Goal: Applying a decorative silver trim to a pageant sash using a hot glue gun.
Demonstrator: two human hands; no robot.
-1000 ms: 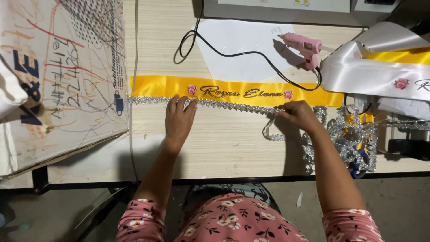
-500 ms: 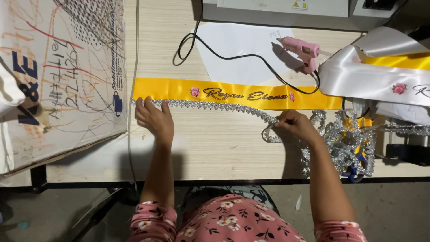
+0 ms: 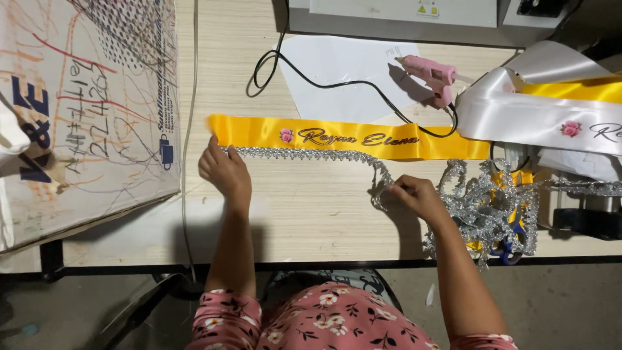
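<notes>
Silver trim between left hand and right hand

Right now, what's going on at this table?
A person is laying a silver beaded lace trim along the lower edge of a long yellow satin sash on a pale wooden table. The left hand presses the trim's end near the sash's left end; the right hand pinches it further along. A pink glue gun lies beyond, untouched.

A pale wood-grain table stands over what looks like a dim grey floor
</notes>
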